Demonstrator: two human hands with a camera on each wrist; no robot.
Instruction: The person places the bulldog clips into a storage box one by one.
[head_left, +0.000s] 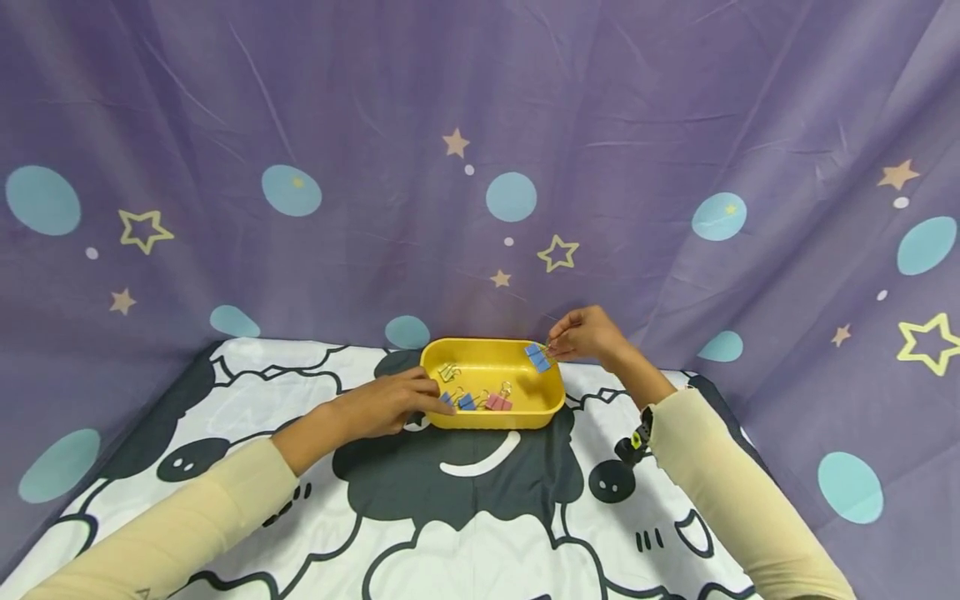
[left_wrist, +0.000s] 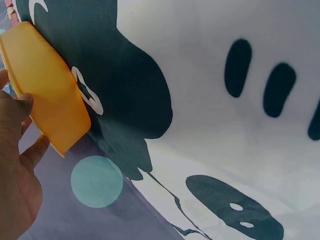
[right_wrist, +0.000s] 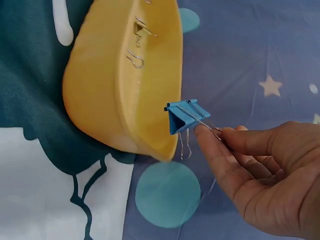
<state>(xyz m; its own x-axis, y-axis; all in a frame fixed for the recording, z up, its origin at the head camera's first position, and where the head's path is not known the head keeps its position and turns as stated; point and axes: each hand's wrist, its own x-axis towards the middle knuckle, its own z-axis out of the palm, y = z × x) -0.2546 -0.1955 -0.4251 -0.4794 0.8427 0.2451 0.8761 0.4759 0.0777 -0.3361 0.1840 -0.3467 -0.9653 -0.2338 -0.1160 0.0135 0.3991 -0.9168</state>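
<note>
A yellow tray stands on the cloth against the backdrop. My right hand is at its right end, pinching a wire handle of a blue binder clip between thumb and fingers. That clip is held up near the right rim; its second handle hangs down in the right wrist view. My left hand grips the tray's left end, its fingers at the rim. Inside the tray lie a pale yellow binder clip, a blue binder clip, a pink binder clip and another blue clip partly hidden by my left fingers.
A cloth printed with black-and-white sheep covers the surface under the tray. Behind it hangs a purple curtain with stars and blue dots, close to the tray's back edge. A dark band circles the right wrist.
</note>
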